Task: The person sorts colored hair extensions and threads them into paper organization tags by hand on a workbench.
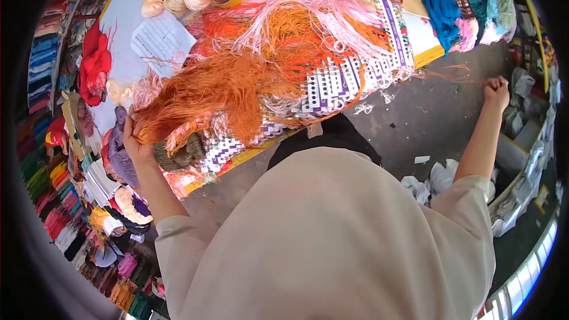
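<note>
- Left hand (137,142) grips the near-left end of the orange thread bundle (219,86) on the table (127,24).
- Right hand (496,90), fisted, pinches a thin orange strand (450,76) stretched out right.

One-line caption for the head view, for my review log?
Left hand grips an orange yarn bundle on the cluttered table; right hand pulls thin orange strands out sideways.

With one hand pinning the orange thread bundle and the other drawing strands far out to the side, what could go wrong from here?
The strands run from the orange thread bundle under the left hand to the right hand; they could snag in the loose pink threads and knot. A hard pull might drag the bundle off the table edge.
</note>
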`<state>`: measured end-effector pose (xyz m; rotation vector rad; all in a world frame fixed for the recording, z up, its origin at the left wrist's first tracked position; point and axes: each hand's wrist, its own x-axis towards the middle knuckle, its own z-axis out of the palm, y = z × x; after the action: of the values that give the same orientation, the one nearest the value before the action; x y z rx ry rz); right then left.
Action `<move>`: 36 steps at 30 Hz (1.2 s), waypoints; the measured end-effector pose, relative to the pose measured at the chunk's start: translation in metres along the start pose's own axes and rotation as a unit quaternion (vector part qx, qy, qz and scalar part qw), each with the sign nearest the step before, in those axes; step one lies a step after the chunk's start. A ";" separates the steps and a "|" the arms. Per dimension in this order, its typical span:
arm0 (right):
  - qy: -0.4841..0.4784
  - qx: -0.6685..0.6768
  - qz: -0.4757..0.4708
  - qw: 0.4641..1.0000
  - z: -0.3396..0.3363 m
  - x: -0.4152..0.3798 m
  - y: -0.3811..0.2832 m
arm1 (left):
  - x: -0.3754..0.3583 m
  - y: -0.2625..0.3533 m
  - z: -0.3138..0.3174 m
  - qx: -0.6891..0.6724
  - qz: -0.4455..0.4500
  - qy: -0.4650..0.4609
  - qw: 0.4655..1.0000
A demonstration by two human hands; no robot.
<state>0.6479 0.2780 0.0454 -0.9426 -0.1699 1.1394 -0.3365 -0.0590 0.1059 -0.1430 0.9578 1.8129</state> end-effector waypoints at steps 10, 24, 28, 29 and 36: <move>0.058 -0.525 -0.124 0.840 -0.041 0.047 -0.002 | -0.020 0.034 -0.010 0.237 0.202 0.117 0.943; -0.413 -0.483 0.215 0.742 0.120 -0.225 0.384 | -0.015 -0.397 0.104 0.302 -0.235 0.047 0.923; -0.510 -0.522 0.128 0.672 0.104 -0.231 0.374 | 0.006 -0.439 0.091 0.604 -0.161 0.032 0.780; -0.499 -0.552 0.128 0.656 0.107 -0.241 0.366 | 0.007 -0.448 0.089 0.602 -0.162 0.033 0.781; -0.535 -0.592 0.144 0.586 0.098 -0.253 0.351 | -0.019 -0.439 0.124 0.490 -0.186 0.070 0.848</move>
<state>0.2353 0.1554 -0.0596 -1.2714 -2.0691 1.7946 0.0757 0.0737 -0.0386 0.1760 1.7156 0.8051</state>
